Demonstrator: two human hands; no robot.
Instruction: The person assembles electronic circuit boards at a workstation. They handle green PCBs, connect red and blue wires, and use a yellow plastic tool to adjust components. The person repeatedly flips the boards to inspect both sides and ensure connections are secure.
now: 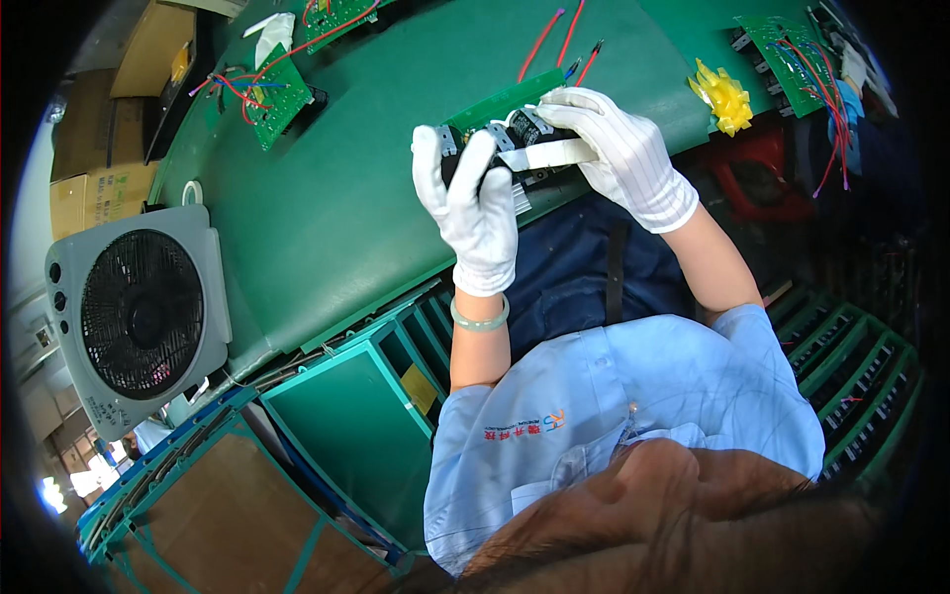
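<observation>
Both my hands wear white gloves and hold one green circuit board [503, 100] over the front edge of the green table. Black cylindrical components [530, 125] and grey metal pieces stand on the side turned toward me. My left hand [469, 218] grips the board's left end, its fingers bent over the parts there. At the right end, my right hand [625, 158] has its fingers closed around the board, with one finger stretched across the components. Red wires [540, 46] rise behind the board. The gloves hide part of the components.
Other wired circuit boards [281, 97] lie at the table's far left, and one more [782, 59] at the far right. A yellow crumpled bundle [723, 96] sits near the right edge. A grey box fan [143, 315] stands left of the green table [327, 213], by cardboard boxes [111, 198].
</observation>
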